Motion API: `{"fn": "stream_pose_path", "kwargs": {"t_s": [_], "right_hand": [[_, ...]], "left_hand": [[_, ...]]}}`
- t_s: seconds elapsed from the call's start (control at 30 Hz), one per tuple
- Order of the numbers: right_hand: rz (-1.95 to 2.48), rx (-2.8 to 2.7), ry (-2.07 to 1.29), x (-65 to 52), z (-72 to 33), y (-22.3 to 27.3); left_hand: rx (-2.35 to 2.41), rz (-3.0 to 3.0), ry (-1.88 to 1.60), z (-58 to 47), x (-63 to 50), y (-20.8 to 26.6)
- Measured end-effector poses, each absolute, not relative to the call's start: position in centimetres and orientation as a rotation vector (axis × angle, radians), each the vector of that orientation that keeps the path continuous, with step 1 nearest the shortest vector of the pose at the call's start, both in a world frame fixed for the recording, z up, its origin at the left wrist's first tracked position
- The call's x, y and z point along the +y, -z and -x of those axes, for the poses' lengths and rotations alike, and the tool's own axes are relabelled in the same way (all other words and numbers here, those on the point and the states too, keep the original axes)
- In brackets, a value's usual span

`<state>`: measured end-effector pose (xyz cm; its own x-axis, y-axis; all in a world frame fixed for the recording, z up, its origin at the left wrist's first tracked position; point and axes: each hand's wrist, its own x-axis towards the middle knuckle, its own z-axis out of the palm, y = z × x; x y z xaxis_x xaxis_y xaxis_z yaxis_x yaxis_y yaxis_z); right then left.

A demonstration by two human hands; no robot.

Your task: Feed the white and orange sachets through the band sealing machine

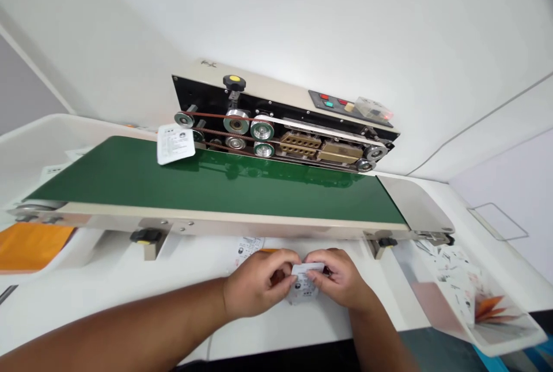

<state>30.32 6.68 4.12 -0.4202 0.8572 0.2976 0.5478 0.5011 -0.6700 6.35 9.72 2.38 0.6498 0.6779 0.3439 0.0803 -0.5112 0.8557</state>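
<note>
Both hands meet at the front of the white table, below the conveyor. My left hand (263,283) pinches the left upper edge of a small white printed packet (305,287). On its right upper edge my right hand (337,280) closes with thumb and fingers. The packet's printed face is turned toward me, its top edge between the two thumbs. Behind my left hand lie another printed packet (250,245) and a bit of orange, partly covered. A similar white packet (175,144) hangs at the left end of the band sealer (285,118), over the green belt (216,185).
The belt frame stands on feet with black and yellow knobs (147,236). At right, a clear bin (510,334) holds many printed packets and orange pieces. A white tub (38,130) sits at left, with an orange sheet (34,245) inside.
</note>
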Motion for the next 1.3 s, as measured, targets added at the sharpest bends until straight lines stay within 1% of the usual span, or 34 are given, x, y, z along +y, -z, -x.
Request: {"fn": "stream_pose_path", "kwargs": {"t_s": [0.2, 0.3, 0.4, 0.5, 0.67, 0.73, 0.8, 0.93, 1.17, 1.3], "right_hand": [[1.178, -2.119, -0.705, 7.0, -30.1, -3.9], [1.241, -2.042, -0.743, 7.1, -30.2, -3.6], [1.261, -1.861, -0.737, 7.0, -30.6, -2.9], [1.220, -1.760, -0.749, 7.0, -30.9, -2.7], [1.166, -1.993, -0.722, 7.2, -30.3, -3.6], [1.196, -2.019, -0.784, 7.2, -30.0, -3.6], [1.259, -1.918, -0.873, 7.1, -29.8, -3.1], [1.285, -1.685, -1.003, 6.9, -30.1, -1.9], [1.253, -1.735, -0.969, 6.9, -30.4, -2.1], [1.229, -1.812, -0.784, 6.8, -30.7, -2.7]], "left_hand": [[0.610, -1.977, -0.749, -6.5, 10.0, -2.3], [0.667, -1.872, -0.701, -6.6, 10.1, -2.4], [0.732, -1.710, -0.735, -6.6, 10.1, -2.3], [0.780, -1.673, -0.823, -6.6, 10.1, -2.2], [0.612, -1.798, -0.809, -6.5, 9.8, -2.4], [0.598, -1.901, -0.786, -6.4, 9.8, -2.6], [0.651, -1.959, -0.759, -6.4, 9.8, -2.6], [0.729, -1.875, -0.693, -6.5, 10.1, -2.4], [0.731, -1.793, -0.634, -6.5, 10.1, -2.8], [0.787, -1.675, -0.706, -6.5, 10.1, -2.6]]}}
